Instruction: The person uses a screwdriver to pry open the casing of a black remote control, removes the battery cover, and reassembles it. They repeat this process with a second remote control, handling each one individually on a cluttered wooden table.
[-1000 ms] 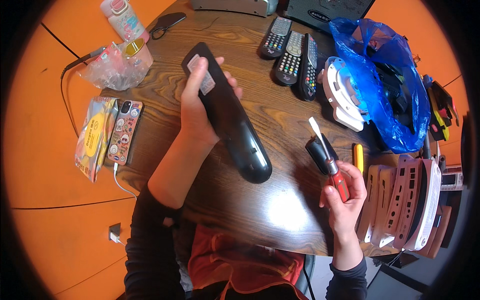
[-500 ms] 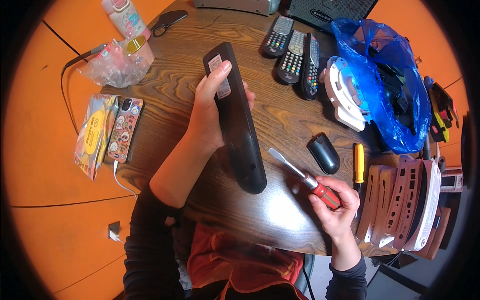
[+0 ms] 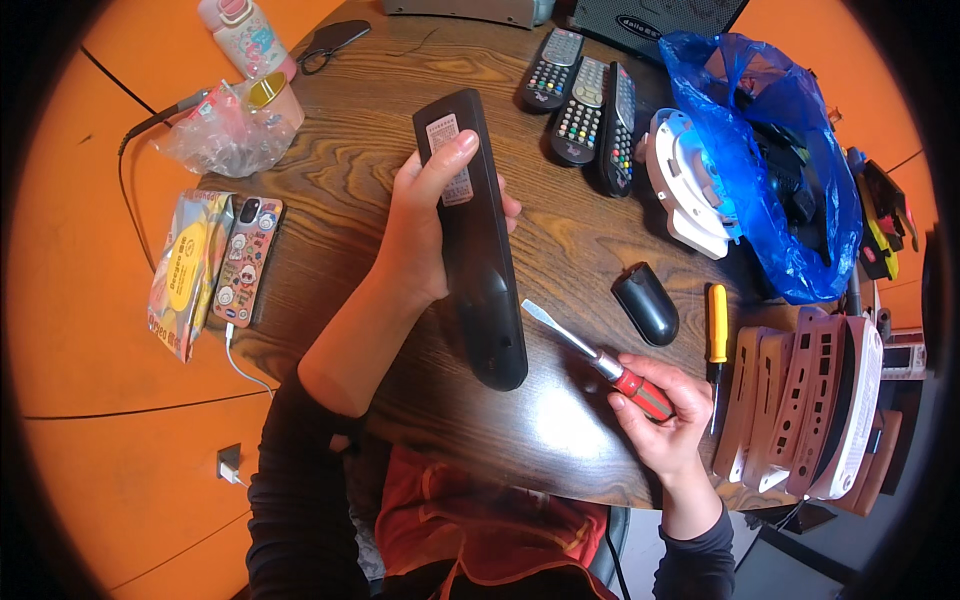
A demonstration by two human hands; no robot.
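My left hand (image 3: 425, 215) is closed around a long black remote control (image 3: 487, 290) held above the table with its back turned up. The thumb lies on the white label (image 3: 441, 140) near its far end. In my right hand (image 3: 672, 415) is a flat-blade screwdriver (image 3: 640, 392) with a red handle, gripped between thumb and fingers. Its metal tip points up and left, close to the remote's right edge but seemingly apart from it. To the right of the blade, a rounded black plastic piece (image 3: 645, 305) rests on the table.
Several remotes (image 3: 580, 112) lie at the back by a blue plastic bag (image 3: 815, 230) and a white round device (image 3: 685, 185). A yellow-handled screwdriver (image 3: 717, 325) lies beside upright white boxes (image 3: 815, 400). At left are a phone (image 3: 247, 262), a wipes pack (image 3: 188, 270) and a bottle (image 3: 245, 40).
The screwdriver in my right hand has moved slightly left, its tip nearer the remote control. My left hand has turned the remote a little, so its back faces up more.
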